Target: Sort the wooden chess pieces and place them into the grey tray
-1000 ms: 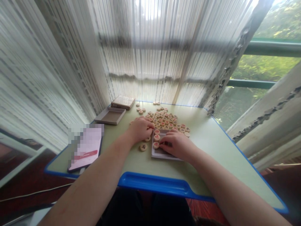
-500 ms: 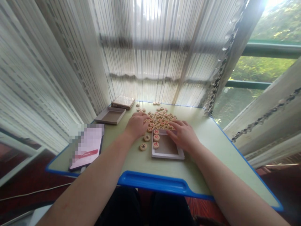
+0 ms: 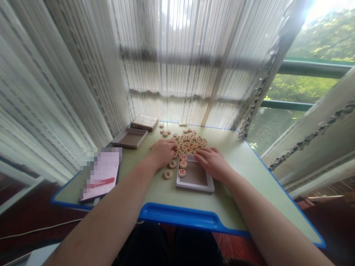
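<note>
My left hand (image 3: 165, 150) lies over the left side of a pile of round wooden Chinese chess pieces (image 3: 191, 139), its fingers stretched out at the pieces. My right hand (image 3: 212, 159) is over the right rim of a shallow open box (image 3: 194, 187), fingertips at the pile's near edge, fingers stretched out. A column of three red-marked pieces (image 3: 183, 164) stands along the box's left wall. Left of the box lie two black-marked pieces, one (image 3: 172, 164) above the other (image 3: 168, 174). What is under my palms is hidden.
A second shallow tray (image 3: 130, 137) and a flat, closed case (image 3: 144, 122) sit at the back left. A tablet-like device (image 3: 101, 175) lies on the left. Loose pieces (image 3: 183, 125) are scattered at the back. The table has a blue front groove (image 3: 181, 216); curtains hang behind.
My left hand has shifted down and slightly left at the pile. My right-hand fingers have drawn closer together near the box's far edge. The camera view has moved slightly.
</note>
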Tool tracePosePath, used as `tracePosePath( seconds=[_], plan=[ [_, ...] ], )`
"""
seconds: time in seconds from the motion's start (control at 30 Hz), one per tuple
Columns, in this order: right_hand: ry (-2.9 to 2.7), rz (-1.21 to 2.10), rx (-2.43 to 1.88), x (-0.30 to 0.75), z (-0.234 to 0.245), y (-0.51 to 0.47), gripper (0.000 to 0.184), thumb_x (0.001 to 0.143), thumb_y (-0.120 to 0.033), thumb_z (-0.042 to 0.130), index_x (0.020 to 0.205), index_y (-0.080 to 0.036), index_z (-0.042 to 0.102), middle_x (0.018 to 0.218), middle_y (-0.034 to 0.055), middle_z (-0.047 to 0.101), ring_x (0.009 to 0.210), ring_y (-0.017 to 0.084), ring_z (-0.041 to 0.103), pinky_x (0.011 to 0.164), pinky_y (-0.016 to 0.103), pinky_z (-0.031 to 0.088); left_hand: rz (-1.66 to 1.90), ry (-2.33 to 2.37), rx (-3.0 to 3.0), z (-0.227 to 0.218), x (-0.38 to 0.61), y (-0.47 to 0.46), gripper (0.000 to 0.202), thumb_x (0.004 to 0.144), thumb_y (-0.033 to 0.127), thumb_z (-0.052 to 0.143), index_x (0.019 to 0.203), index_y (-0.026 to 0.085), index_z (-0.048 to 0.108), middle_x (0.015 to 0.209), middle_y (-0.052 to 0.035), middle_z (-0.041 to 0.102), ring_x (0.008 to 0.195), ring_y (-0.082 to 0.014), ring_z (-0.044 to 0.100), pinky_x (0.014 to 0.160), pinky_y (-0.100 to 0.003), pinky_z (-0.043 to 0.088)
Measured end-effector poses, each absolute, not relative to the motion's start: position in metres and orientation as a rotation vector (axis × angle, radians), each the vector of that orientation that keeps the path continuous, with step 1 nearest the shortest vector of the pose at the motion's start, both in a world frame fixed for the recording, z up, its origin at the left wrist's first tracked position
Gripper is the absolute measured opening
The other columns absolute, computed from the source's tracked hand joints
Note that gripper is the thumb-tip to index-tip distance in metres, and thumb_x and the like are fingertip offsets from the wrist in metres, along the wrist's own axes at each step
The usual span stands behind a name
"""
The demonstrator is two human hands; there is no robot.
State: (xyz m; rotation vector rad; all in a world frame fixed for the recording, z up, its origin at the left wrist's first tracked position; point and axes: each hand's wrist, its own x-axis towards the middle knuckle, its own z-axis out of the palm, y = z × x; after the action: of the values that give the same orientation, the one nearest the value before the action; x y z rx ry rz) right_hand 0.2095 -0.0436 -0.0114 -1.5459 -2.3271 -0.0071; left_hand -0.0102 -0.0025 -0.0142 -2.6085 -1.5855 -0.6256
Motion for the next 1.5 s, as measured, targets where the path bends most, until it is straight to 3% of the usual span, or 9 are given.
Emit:
tracePosePath(
  seconds=[0.17, 0.23, 0.43, 0.83, 1.27, 1.5],
  plan=[
    [-2.28, 0.051, -1.584, 0.2087, -0.0129, -0.0427, 0.05, 0.087, -0.05, 0.033, 0.128, -0.023, 0.045, 0.109, 0.0062, 0.062, 0.104, 0.023, 0.046, 0.088, 0.037, 0.034, -0.7, -1.648, -2.542, -0.013, -0.0105, -0.0038, 0.042, 0.077, 0.019, 0.042, 0.118, 0.021, 0.054, 0.11, -0.0063, 0.06, 0.102, -0.0193, 0.052, 0.091, -0.031, 0.04],
    [-2.27, 0.06, -1.606, 0.2086, -0.0121, -0.0431, 0.049, 0.087, -0.05, 0.033, 0.127, -0.024, 0.045, 0.108, 0.0067, 0.061, 0.102, 0.023, 0.046, 0.087, 0.037, 0.035, -0.766, -1.692, -2.507, -0.0133, -0.0112, -0.0026, 0.043, 0.077, 0.017, 0.04, 0.119, 0.019, 0.052, 0.109, -0.0077, 0.06, 0.101, -0.0185, 0.053, 0.09, -0.03, 0.04],
    [-2.312, 0.038, -1.608, 0.2081, -0.0118, -0.043, 0.043, 0.087, -0.049, 0.032, 0.112, -0.025, 0.058, 0.103, 0.0085, 0.06, 0.1, 0.022, 0.047, 0.088, 0.036, 0.033, -0.683, -1.774, -2.502, -0.0137, -0.0148, 0.0017, 0.034, 0.077, 0.014, 0.038, 0.097, 0.021, 0.066, 0.096, -0.0067, 0.066, 0.088, -0.0192, 0.059, 0.08, -0.029, 0.045],
    [-2.267, 0.022, -1.599, 0.2043, -0.0095, -0.0459, 0.036, 0.086, -0.045, 0.038, 0.099, -0.024, 0.063, 0.092, 0.007, 0.06, 0.093, 0.022, 0.046, 0.085, 0.036, 0.034, -0.674, -1.692, -2.553, -0.0114, -0.0117, -0.002, 0.026, 0.079, 0.025, 0.045, 0.095, 0.024, 0.067, 0.094, -0.0027, 0.068, 0.088, -0.0174, 0.061, 0.081, -0.026, 0.045],
    [-2.178, -0.076, -1.392, 0.2072, -0.0151, -0.0414, 0.022, 0.084, -0.03, 0.047, 0.087, -0.024, 0.068, 0.088, 0.0049, 0.063, 0.09, 0.022, 0.045, 0.081, 0.033, 0.039, -0.731, -1.653, -2.485, -0.011, -0.0128, -0.0016, 0.03, 0.08, 0.033, 0.044, 0.09, 0.017, 0.067, 0.093, -0.008, 0.066, 0.09, -0.0203, 0.057, 0.084, -0.031, 0.044],
    [-2.079, -0.071, -1.451, 0.212, -0.0143, -0.0368, 0.018, 0.081, -0.031, 0.052, 0.083, -0.023, 0.068, 0.086, 0.0043, 0.066, 0.086, 0.021, 0.048, 0.081, 0.032, 0.039, -0.625, -1.606, -2.654, -0.0099, -0.0138, -0.0011, 0.029, 0.079, 0.036, 0.045, 0.075, 0.018, 0.068, 0.087, -0.0058, 0.066, 0.088, -0.0176, 0.058, 0.085, -0.028, 0.043]
  ],
)
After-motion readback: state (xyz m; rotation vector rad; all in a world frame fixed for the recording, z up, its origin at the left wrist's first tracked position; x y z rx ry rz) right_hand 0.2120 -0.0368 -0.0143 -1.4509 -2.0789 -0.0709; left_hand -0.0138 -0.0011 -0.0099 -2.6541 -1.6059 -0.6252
